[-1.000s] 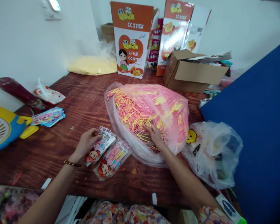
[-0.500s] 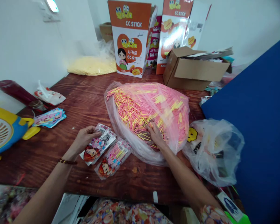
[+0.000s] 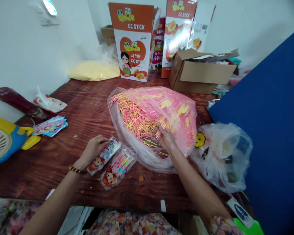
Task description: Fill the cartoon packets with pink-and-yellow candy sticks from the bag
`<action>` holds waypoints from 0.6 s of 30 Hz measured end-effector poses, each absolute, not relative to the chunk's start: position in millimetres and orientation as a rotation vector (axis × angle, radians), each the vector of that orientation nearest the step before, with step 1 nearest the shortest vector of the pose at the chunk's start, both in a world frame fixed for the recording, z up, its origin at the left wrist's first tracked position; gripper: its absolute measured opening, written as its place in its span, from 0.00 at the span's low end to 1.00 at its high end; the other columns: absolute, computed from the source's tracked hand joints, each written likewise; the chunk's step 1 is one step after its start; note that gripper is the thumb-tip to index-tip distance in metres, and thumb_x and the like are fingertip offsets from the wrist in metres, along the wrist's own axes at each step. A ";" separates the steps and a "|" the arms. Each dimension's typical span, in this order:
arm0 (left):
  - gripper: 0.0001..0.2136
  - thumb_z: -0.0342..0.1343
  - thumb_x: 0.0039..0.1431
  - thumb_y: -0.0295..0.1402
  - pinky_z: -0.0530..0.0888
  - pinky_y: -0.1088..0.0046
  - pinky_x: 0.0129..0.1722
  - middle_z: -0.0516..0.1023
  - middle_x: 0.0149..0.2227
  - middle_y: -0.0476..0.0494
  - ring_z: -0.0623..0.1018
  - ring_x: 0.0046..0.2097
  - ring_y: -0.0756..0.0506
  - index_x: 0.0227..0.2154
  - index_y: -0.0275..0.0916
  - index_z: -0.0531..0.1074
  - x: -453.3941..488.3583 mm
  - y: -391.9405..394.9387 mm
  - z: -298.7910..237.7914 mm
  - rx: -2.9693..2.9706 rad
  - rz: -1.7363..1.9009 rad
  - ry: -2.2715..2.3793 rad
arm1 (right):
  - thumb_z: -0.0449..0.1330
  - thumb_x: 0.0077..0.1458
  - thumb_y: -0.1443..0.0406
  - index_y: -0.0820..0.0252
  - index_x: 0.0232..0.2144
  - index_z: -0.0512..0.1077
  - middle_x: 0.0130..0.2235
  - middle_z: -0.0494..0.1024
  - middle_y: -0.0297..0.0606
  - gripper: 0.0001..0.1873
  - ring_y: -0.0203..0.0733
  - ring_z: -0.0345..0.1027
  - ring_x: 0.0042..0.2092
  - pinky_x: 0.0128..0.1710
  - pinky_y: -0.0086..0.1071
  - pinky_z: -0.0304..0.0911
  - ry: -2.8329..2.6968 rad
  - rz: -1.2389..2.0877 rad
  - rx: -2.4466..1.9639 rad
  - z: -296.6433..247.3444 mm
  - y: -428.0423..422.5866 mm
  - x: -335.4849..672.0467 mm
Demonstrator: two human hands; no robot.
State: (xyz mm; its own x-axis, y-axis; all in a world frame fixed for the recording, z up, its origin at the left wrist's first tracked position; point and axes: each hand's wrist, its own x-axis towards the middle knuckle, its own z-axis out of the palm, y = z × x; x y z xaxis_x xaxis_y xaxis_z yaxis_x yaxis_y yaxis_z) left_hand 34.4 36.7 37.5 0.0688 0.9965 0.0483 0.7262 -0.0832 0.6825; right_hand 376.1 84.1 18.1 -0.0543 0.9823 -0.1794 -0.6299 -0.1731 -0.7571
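Note:
A large clear plastic bag [image 3: 142,160] lies open on the wooden table, full of thin pink and yellow sticks [image 3: 134,117]. Inside its mouth, my right hand [image 3: 166,139] is closed around a small bunch of these sticks. My left hand [image 3: 96,148] pinches the upper edge of a small printed packet [image 3: 104,157] showing a red-haired cartoon figure; the fingertips are partly hidden. Just right of it lies a similar packet [image 3: 118,167] with pink and yellow sticks visible through its clear window.
Behind the bag stand a CC Stick carton [image 3: 132,45] and an open brown box [image 3: 198,76]. On the right are a crumpled white plastic bag [image 3: 225,156] and a blue panel [image 3: 267,130]. A yellow-blue fan [image 3: 5,140] and printed sachets [image 3: 50,126] sit at left.
My right hand has turned and raised slightly, so the bunch of sticks now shows in its fingers. My left hand has shifted a little, and the packet under it is tilted more.

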 end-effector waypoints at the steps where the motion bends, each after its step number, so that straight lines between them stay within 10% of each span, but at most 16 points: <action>1: 0.14 0.56 0.53 0.43 0.73 0.70 0.37 0.84 0.34 0.41 0.80 0.35 0.42 0.31 0.41 0.82 32.8 36.1 33.8 1.893 0.696 1.734 | 0.69 0.49 0.63 0.57 0.33 0.72 0.26 0.77 0.30 0.10 0.36 0.73 0.29 0.34 0.32 0.74 -0.585 1.578 -0.822 17.9 83.0 376.3; 6: 0.16 0.53 0.57 0.41 0.73 0.66 0.43 0.85 0.41 0.39 0.81 0.41 0.38 0.40 0.42 0.82 24.9 30.3 38.4 1.913 0.643 1.960 | 0.69 0.47 0.60 0.56 0.31 0.71 0.26 0.76 0.29 0.12 0.36 0.71 0.29 0.34 0.33 0.72 -0.661 1.521 -0.883 18.7 80.6 373.8; 18: 0.12 0.66 0.46 0.40 0.68 0.75 0.30 0.75 0.25 0.50 0.71 0.27 0.51 0.25 0.36 0.76 100.4 17.9 87.3 1.261 0.918 1.341 | 0.56 0.61 0.57 0.55 0.34 0.71 0.36 0.77 0.35 0.09 0.41 0.69 0.37 0.38 0.34 0.63 -1.678 1.124 -1.013 84.7 48.6 320.4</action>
